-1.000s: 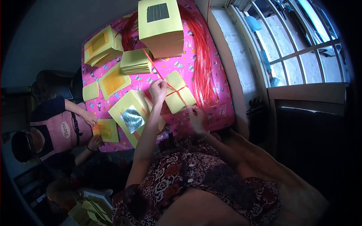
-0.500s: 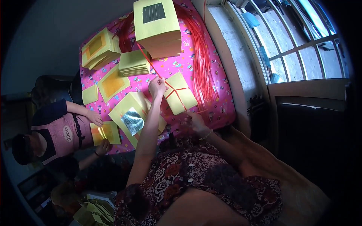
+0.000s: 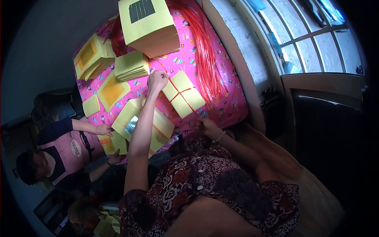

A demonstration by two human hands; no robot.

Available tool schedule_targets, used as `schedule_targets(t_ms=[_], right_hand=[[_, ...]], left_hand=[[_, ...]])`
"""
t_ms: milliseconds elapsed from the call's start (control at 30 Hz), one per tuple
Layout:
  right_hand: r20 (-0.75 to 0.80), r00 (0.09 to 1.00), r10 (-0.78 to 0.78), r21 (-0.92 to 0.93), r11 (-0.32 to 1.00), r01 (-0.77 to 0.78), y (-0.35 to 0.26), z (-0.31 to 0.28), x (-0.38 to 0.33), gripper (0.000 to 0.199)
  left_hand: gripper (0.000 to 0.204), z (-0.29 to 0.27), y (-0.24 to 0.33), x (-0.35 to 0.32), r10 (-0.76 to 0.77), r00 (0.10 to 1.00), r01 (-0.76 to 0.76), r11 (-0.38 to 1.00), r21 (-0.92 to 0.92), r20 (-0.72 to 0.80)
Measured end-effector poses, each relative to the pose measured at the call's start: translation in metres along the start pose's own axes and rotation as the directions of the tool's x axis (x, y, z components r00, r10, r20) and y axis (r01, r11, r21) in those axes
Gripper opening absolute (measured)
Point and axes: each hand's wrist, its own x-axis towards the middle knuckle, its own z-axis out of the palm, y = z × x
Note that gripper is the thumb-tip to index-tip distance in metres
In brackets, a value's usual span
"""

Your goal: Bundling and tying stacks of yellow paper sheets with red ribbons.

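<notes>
A bundle of yellow paper lies on the pink table, with red plastic string crossed over its top. At the bundle's far left corner my left hand is closed around the string, its fingers pinched together. My right hand is closed at the near corner, where the string's other part runs toward its fingers; the fingertips are dim. Between my hands the string looks taut. A loose length trails from my left hand toward the tall block of yellow paper.
Long red string strands hang over the table's right side. Left of me are a low paper stack, another stack and fanned sheets. A co-worker's hands hold yellow paper at the left. A barred window stands right.
My left hand has drawn slightly left and away from the bundle, still gripping the string. The length beyond it has slackened. The whole view has shifted a little, and the co-worker's paper has turned.
</notes>
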Motion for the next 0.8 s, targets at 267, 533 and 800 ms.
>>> schedule_targets(t_ms=[267, 533, 800], right_hand=[[-0.017, 0.999, -0.032, -0.124, 0.992, 0.03, -0.002, 0.008, 0.05, 0.012], [-0.106, 0.994, -0.019, -0.157, 0.988, 0.002, -0.009, 0.013, 0.05, 0.011], [-0.064, 0.997, -0.048, 0.069, 0.996, 0.052, 0.001, 0.012, 0.052, 0.027]], left_hand=[[0.023, 0.017, -0.013, 0.037, 0.034, 0.959, 0.042, 0.965, -0.26, 0.282], [0.02, 0.043, -0.015, 0.071, -0.146, 0.769, 0.299, 0.943, -0.149, 0.623], [0.014, 0.079, -0.017, 0.088, 0.003, 0.687, -0.002, 1.0, -0.002, 0.727]])
